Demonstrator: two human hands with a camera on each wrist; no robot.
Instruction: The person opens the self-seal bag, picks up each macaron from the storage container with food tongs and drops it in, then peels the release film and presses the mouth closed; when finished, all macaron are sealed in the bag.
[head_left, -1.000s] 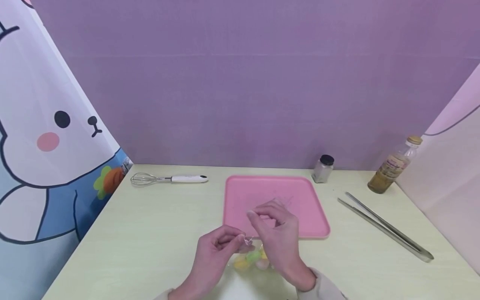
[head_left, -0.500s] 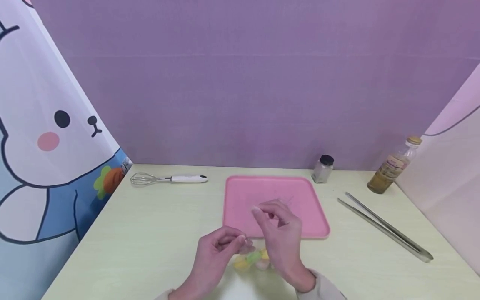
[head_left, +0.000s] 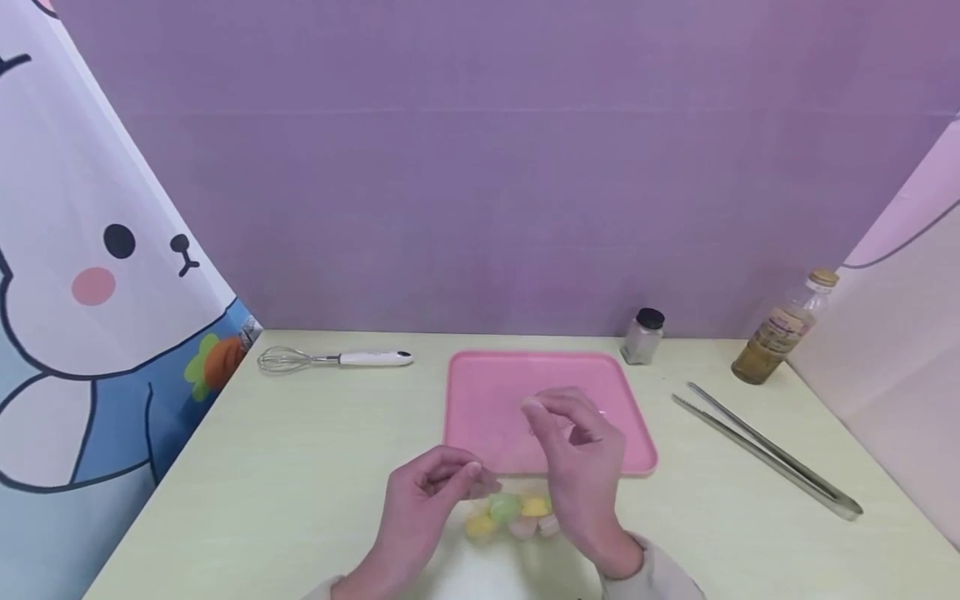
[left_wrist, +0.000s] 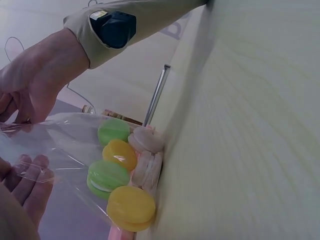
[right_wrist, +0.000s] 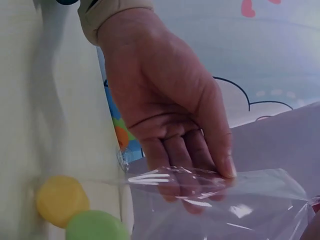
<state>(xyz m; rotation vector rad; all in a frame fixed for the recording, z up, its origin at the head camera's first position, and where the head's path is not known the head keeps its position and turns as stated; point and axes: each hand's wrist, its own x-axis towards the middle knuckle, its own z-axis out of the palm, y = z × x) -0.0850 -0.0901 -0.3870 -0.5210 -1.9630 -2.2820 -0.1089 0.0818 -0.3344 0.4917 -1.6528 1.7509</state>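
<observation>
A clear plastic bag (left_wrist: 65,132) filled with green (left_wrist: 107,175), yellow (left_wrist: 131,204) and pale pink macarons (left_wrist: 147,170) hangs between both hands, its filled end down by the table. My left hand (head_left: 427,496) pinches one side of the bag's upper part between thumb and fingers, as the right wrist view shows. Higher and further right, my right hand (head_left: 583,479) pinches the other side. In the head view the macarons show between the hands, partly hidden by the right one, and the film itself is hard to see.
Behind the hands lies a pink tray (head_left: 480,400). A whisk (head_left: 337,358) rests at the back left. To the right are a black-lidded jar (head_left: 642,337), a bottle of brownish liquid (head_left: 783,329) and metal tongs (head_left: 772,454). A purple wall (head_left: 480,167) closes off the back.
My right hand has shifted right and a little up, widening the gap to my left hand, which moved slightly left. More of the macarons shows between them.
</observation>
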